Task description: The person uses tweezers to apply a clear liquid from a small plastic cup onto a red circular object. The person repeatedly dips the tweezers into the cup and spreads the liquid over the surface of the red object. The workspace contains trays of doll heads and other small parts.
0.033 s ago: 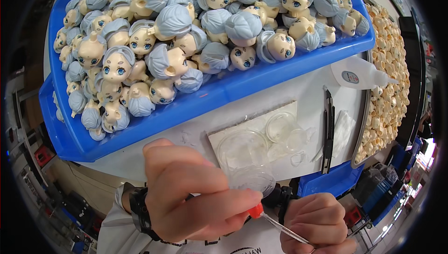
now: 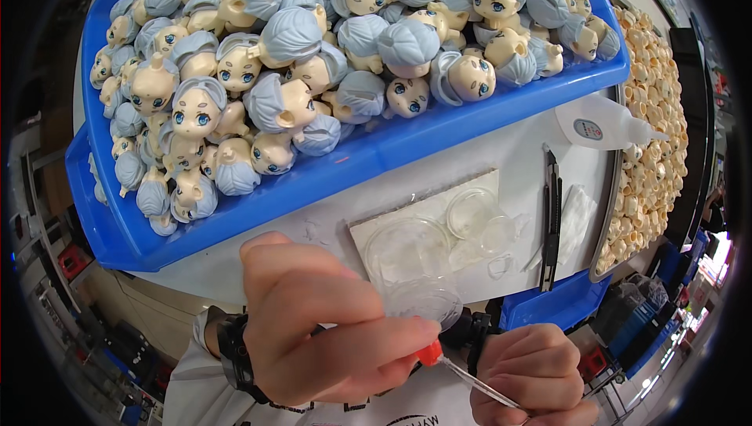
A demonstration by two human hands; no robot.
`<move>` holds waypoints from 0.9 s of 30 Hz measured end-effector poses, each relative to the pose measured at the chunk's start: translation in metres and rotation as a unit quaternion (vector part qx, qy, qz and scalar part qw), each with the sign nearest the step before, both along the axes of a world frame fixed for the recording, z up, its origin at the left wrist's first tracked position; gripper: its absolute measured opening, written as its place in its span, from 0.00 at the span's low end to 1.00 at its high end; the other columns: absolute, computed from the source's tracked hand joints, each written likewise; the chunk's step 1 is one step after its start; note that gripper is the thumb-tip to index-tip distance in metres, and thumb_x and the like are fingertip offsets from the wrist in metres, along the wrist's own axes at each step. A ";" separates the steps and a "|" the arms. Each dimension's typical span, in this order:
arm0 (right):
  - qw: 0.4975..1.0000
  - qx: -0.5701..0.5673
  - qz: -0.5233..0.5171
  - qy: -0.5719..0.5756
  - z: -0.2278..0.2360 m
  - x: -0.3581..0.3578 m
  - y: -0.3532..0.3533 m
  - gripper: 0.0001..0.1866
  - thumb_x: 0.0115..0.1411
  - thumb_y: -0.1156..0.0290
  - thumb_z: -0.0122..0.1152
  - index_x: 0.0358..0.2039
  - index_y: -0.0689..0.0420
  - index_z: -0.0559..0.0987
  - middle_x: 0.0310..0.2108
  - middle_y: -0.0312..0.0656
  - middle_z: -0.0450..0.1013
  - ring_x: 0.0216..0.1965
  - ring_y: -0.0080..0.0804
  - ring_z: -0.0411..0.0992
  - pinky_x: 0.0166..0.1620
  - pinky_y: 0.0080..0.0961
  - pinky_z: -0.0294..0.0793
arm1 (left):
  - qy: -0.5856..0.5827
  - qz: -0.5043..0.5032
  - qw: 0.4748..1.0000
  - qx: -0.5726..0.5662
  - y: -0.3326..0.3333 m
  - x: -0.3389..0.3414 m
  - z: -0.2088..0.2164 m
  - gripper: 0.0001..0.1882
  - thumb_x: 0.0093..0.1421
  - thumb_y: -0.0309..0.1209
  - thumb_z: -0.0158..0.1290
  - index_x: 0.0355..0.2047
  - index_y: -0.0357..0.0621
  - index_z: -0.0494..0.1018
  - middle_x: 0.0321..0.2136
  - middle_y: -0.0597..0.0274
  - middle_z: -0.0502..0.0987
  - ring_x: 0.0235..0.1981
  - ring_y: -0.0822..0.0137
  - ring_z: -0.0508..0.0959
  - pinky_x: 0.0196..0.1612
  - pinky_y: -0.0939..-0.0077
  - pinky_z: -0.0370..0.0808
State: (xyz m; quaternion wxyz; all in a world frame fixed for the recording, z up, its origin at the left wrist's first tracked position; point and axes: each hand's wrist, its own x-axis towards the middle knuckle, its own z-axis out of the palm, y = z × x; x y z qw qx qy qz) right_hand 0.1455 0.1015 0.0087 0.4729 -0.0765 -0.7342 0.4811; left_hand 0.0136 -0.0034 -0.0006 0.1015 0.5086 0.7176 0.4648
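My left hand (image 2: 321, 324) is closed, pinching a small red piece (image 2: 429, 354) between thumb and fingertips near the lower middle. To its right, my right hand (image 2: 533, 371) is curled around slim silvery tweezers (image 2: 482, 386). Their tips reach the red piece, where a whitish bit shows; the rest of the piece is hidden by my fingers. Just beyond my hands, clear round plastic cups (image 2: 407, 246) sit on a pale square board (image 2: 474, 188), one of them overhanging its near edge.
A blue tray (image 2: 368, 156) heaped with doll heads (image 2: 200, 109) with light-blue hair fills the far side. On the right are a black craft knife (image 2: 552, 218), white tissue (image 2: 578, 218), a white squeeze bottle (image 2: 599, 122), a metal tray of beige parts (image 2: 646, 136) and a lower blue bin (image 2: 548, 301).
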 end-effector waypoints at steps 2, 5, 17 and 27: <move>1.000 0.004 -0.005 0.008 -0.001 -0.001 0.000 0.11 0.55 0.74 0.52 0.30 0.53 0.58 0.19 0.38 0.64 0.17 0.25 0.61 0.15 0.17 0.59 | 0.000 0.004 1.000 0.001 0.000 0.001 -0.001 0.18 0.29 0.37 0.65 0.24 0.56 0.73 0.21 0.72 0.63 0.26 0.67 0.58 0.23 0.76 0.50; 0.999 -0.006 -0.030 0.029 -0.003 -0.003 -0.002 0.11 0.55 0.75 0.53 0.29 0.54 0.58 0.19 0.38 0.64 0.17 0.25 0.61 0.15 0.17 0.59 | 0.000 0.002 1.000 0.001 -0.001 0.001 0.000 0.18 0.30 0.39 0.66 0.24 0.56 0.73 0.21 0.72 0.63 0.26 0.67 0.58 0.23 0.76 0.50; 1.000 -0.006 -0.003 0.027 -0.003 -0.003 0.000 0.11 0.55 0.76 0.53 0.29 0.54 0.58 0.19 0.38 0.64 0.17 0.25 0.60 0.15 0.17 0.59 | 0.000 0.007 1.000 0.010 -0.002 0.001 -0.001 0.18 0.31 0.40 0.66 0.24 0.56 0.73 0.21 0.72 0.63 0.26 0.68 0.59 0.24 0.77 0.50; 0.998 -0.042 0.031 0.038 -0.005 -0.004 0.004 0.12 0.53 0.77 0.54 0.30 0.54 0.58 0.20 0.39 0.64 0.17 0.27 0.61 0.16 0.17 0.60 | -0.002 0.018 1.000 0.014 -0.002 0.001 -0.003 0.17 0.30 0.37 0.65 0.23 0.56 0.73 0.22 0.72 0.63 0.26 0.68 0.58 0.24 0.77 0.50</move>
